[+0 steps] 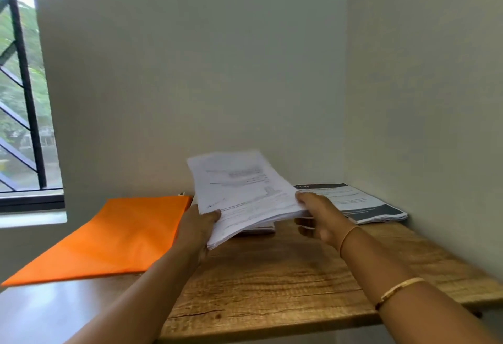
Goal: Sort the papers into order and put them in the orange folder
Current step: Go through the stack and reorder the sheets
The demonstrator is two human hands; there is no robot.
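A thick stack of white printed papers (239,191) is held tilted above the wooden table (272,284). My left hand (197,228) grips its near left edge, thumb on top. My right hand (317,214) holds its right edge, thumb on top and fingers underneath. The orange folder (109,237) lies flat and closed on the table's left side, overhanging the left edge. A few more sheets (258,228) lie on the table under the raised stack, mostly hidden.
A pile of papers with dark grey bands (359,203) lies in the back right corner against the walls. A window with black bars (21,98) is on the left. Walls close off the table's back and right sides.
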